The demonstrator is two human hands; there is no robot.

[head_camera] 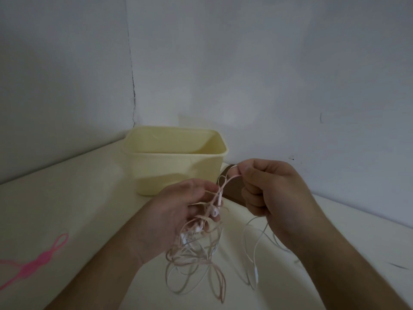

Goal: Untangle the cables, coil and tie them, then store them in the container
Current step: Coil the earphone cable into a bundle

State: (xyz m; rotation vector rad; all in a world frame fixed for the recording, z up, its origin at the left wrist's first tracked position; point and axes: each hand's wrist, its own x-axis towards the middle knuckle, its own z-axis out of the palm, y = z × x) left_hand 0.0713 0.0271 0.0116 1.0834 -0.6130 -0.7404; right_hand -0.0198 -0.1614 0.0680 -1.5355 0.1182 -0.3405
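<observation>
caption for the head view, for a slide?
Both hands, left and right, pull apart tangled earphone cables before a yellow container; pink ties lie nearby.

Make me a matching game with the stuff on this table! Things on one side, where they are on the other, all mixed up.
Things
1. yellow container
2. pink cable tie
3. tangled earphone cables
4. brown object

Places
A. held up between the left hand and the right hand
B. lying flat on the table, far left
C. standing at the back, near the wall corner
D. peeking out behind the hands, right of the container

Pairs: 1-C, 2-B, 3-A, 4-D
</observation>
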